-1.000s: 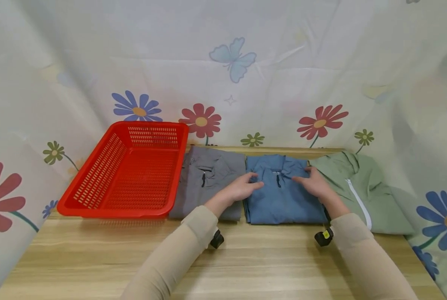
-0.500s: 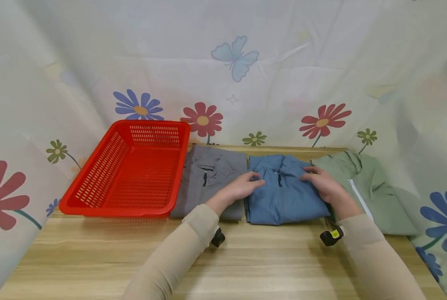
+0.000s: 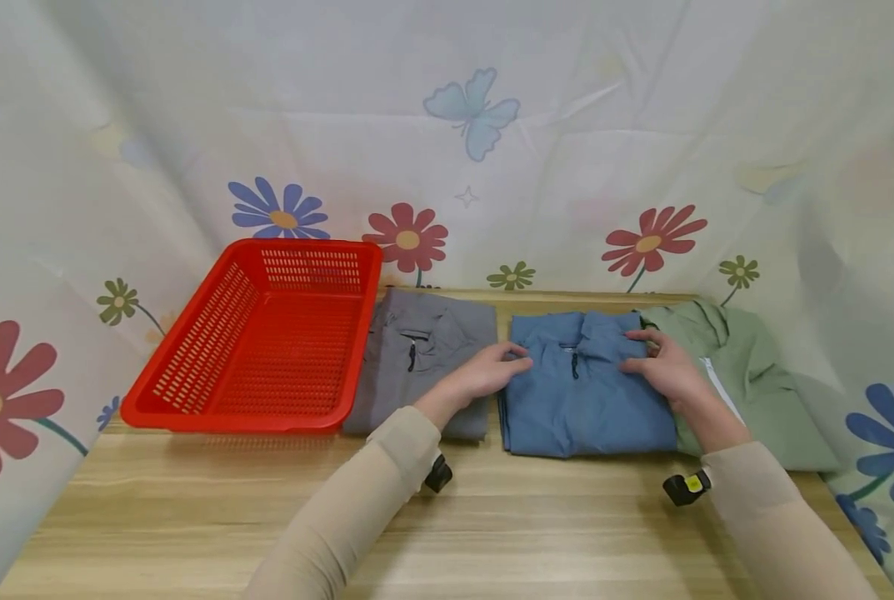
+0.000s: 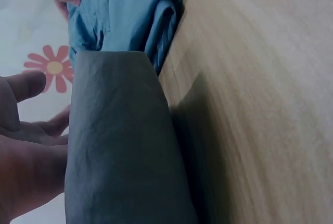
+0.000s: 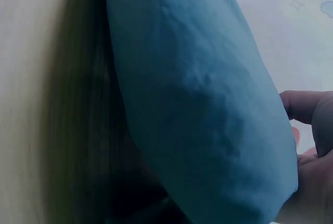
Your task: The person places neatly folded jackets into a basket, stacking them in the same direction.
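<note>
A folded blue jacket with a dark zip pull lies on the wooden table. My right hand grips its right edge, the thumb on top and the other fingers toward the far right corner. In the right wrist view the thumb meets the blue cloth. My left hand is over the right side of a folded grey jacket, its fingertips at the blue jacket's left edge. Thumb and fingers of that hand stand apart in the left wrist view, beside the grey fold.
On the left stands a red plastic basket with slotted sides, close against the grey jacket. A folded green jacket with a white zip lies at the right, partly behind my right forearm. A flowered curtain hangs behind the table.
The blue jacket has shifted right with my right hand, widening the gap to the grey jacket and overlapping the green one's left side. My left hand has stayed nearly in place.
</note>
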`<action>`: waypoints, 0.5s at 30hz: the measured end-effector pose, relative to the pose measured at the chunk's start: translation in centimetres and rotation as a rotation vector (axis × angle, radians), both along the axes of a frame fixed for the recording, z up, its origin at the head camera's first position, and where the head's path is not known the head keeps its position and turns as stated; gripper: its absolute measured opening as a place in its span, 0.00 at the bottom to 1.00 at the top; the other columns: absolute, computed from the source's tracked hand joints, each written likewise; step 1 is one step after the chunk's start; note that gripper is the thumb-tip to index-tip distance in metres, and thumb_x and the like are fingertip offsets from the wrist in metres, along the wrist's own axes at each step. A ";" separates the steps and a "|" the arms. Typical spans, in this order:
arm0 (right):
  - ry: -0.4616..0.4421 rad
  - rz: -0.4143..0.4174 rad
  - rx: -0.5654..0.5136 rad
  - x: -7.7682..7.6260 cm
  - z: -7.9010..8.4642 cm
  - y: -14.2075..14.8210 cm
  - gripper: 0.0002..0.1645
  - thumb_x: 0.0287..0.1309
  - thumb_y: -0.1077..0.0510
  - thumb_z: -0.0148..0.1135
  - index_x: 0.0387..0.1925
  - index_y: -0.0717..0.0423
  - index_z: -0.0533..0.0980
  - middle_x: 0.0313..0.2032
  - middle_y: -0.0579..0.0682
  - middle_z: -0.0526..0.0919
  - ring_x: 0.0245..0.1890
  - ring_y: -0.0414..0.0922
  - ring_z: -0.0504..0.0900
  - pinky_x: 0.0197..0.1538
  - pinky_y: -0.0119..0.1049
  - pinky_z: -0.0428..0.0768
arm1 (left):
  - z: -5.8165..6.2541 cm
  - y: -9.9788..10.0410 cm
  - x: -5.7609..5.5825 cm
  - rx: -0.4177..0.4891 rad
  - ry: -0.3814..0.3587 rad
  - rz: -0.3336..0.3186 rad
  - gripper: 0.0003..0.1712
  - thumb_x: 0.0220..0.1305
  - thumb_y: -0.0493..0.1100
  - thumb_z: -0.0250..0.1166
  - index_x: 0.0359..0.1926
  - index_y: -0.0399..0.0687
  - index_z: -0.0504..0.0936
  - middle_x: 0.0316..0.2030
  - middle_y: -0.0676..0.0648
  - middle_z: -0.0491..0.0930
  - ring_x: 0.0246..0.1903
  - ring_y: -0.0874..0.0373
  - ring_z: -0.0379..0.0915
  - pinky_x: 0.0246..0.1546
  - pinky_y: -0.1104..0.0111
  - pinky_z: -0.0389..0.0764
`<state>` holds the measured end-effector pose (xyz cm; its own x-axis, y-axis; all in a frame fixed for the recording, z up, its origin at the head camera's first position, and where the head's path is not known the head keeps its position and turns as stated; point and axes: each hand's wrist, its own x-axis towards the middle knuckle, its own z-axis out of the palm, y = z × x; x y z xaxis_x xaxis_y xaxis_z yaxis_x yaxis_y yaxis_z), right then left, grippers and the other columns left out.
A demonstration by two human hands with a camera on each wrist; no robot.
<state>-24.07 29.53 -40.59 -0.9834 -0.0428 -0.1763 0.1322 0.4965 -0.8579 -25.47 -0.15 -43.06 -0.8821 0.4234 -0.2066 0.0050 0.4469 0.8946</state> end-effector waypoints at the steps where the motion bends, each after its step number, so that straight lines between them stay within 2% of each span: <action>1: 0.008 -0.005 0.015 0.2 0.1 0.2 0.42 0.66 0.65 0.62 0.76 0.68 0.56 0.75 0.75 0.48 0.73 0.69 0.54 0.69 0.65 0.59 | 0.0 0.1 0.1 0.003 0.002 0.010 0.26 0.79 0.52 0.55 0.69 0.44 0.74 0.66 0.40 0.72 0.63 0.46 0.71 0.61 0.53 0.73; 4: 0.019 -0.014 0.046 0.6 0.5 0.6 0.42 0.67 0.65 0.62 0.77 0.66 0.56 0.74 0.76 0.50 0.72 0.70 0.55 0.68 0.66 0.61 | 0.0 0.5 0.5 0.010 -0.007 0.046 0.28 0.78 0.52 0.57 0.71 0.43 0.71 0.67 0.39 0.71 0.64 0.45 0.69 0.61 0.53 0.73; 7: 0.040 -0.020 0.068 1.1 0.9 0.9 0.42 0.67 0.65 0.61 0.77 0.66 0.56 0.73 0.77 0.52 0.72 0.70 0.56 0.67 0.67 0.62 | 0.1 1.1 0.8 0.041 -0.060 0.089 0.33 0.78 0.52 0.57 0.75 0.42 0.64 0.72 0.38 0.65 0.69 0.44 0.64 0.65 0.52 0.70; 10: 0.072 -0.018 0.087 1.5 1.3 0.9 0.41 0.67 0.66 0.61 0.77 0.65 0.56 0.72 0.78 0.53 0.71 0.71 0.57 0.65 0.68 0.64 | 0.4 1.7 0.8 0.102 -0.154 0.137 0.37 0.78 0.51 0.56 0.79 0.43 0.57 0.76 0.39 0.59 0.72 0.43 0.60 0.66 0.51 0.69; 15: 0.141 -0.013 0.138 1.9 1.4 0.3 0.43 0.65 0.67 0.62 0.77 0.64 0.56 0.68 0.80 0.61 0.66 0.71 0.64 0.61 0.67 0.69 | 0.7 2.7 0.6 0.272 -0.338 0.232 0.40 0.77 0.49 0.56 0.81 0.41 0.51 0.76 0.37 0.56 0.72 0.40 0.58 0.66 0.49 0.69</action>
<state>-22.19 29.83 -39.22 -0.9991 -0.0152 -0.0398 0.0223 0.6094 -0.7926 -24.82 2.54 -42.34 -0.8620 0.3021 -0.4071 -0.3779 0.1523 0.9132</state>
